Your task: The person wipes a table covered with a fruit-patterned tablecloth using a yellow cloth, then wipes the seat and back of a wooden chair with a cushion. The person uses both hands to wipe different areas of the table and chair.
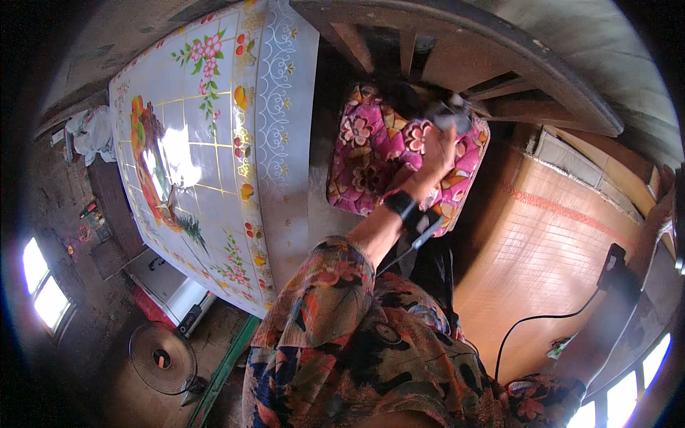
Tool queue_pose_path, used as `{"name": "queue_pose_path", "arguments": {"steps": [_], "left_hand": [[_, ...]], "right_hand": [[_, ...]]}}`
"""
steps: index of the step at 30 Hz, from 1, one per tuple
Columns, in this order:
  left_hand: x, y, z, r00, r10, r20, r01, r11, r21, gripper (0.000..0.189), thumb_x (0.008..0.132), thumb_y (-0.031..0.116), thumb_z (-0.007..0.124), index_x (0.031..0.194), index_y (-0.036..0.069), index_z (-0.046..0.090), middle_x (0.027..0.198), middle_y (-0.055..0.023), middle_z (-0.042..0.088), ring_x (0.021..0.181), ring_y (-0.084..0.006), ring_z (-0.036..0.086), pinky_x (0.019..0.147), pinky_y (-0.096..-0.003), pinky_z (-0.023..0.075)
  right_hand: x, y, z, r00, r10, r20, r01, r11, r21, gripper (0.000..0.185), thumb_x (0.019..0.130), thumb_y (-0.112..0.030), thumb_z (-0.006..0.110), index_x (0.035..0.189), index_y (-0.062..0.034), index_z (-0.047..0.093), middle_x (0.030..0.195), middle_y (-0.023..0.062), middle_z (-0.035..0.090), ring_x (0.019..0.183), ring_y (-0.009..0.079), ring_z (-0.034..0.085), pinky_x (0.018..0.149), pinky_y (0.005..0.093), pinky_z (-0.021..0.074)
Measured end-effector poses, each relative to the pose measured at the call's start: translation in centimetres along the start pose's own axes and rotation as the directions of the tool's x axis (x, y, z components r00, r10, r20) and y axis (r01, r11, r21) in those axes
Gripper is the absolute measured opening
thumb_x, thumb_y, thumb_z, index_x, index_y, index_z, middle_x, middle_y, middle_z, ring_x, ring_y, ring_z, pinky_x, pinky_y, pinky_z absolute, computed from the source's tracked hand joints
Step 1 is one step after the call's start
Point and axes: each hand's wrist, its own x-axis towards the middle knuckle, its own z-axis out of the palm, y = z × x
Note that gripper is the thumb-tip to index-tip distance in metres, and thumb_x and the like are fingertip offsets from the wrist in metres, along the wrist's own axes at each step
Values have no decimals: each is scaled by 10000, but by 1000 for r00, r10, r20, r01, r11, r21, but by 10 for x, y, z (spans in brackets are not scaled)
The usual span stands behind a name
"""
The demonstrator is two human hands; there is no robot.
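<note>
My left hand (436, 152), with a black band on its wrist, reaches over a chair seat covered by a pink floral cushion (369, 155). Its fingers meet a blurred black-and-white thing (449, 113), possibly a small furry animal, at the back of the seat. Blur hides whether the fingers grip it or only touch it. A dark wooden chair back (481, 32) curves behind the cushion. My right hand (666, 190) is raised at the far right rim, partly cut off and dim. A black device (613, 262) with a cable sits by that forearm.
On the left stands a table with a glossy fruit-and-flower tablecloth (214, 160). A woven mat (556, 241) covers a raised surface on the right. A fan (163, 358), a green bar (225, 369) and a white bag (93, 131) are at the lower and far left.
</note>
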Motion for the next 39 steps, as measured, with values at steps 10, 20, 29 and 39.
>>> {"name": "queue_pose_path", "arguments": {"steps": [10, 20, 29, 39], "left_hand": [[-31, 171, -84, 992, 61, -107, -86, 966, -243, 176, 956, 140, 489, 842, 13, 531, 755, 13, 505, 693, -112, 462, 637, -323, 412], [81, 223, -46, 613, 785, 89, -687, 474, 551, 343, 797, 241, 615, 1095, 71, 605, 1182, -161, 530, 1173, -379, 417, 1029, -621, 217], [60, 258, 29, 427, 844, 324, -896, 346, 277, 324, 737, 266, 644, 1020, 108, 652, 1102, -111, 559, 1082, -331, 488, 1031, -543, 300], [126, 225, -93, 601, 797, -51, -534, 448, 717, 410, 738, 241, 652, 1074, 18, 578, 1036, -171, 582, 1040, -369, 505, 1091, -517, 223]], "right_hand": [[-7, -11, 13, 993, -29, -111, -18, 914, -405, 490, 916, -512, 311, 1082, -225, 673, 1086, 29, 678, 1015, 223, 628, 890, 331, 445], [-21, -49, 24, 976, -172, -134, 97, 893, -439, 457, 902, -504, 335, 1014, -233, 685, 979, 79, 683, 920, 335, 624, 792, 405, 480], [-23, -59, 24, 986, -123, -114, 51, 869, -492, 425, 922, -435, 302, 1008, -243, 671, 1000, 55, 679, 918, 325, 626, 789, 411, 483], [-23, -60, 24, 989, -100, -110, 28, 851, -524, 442, 917, -469, 320, 1019, -217, 668, 1027, 70, 668, 944, 323, 618, 814, 407, 472]]}}
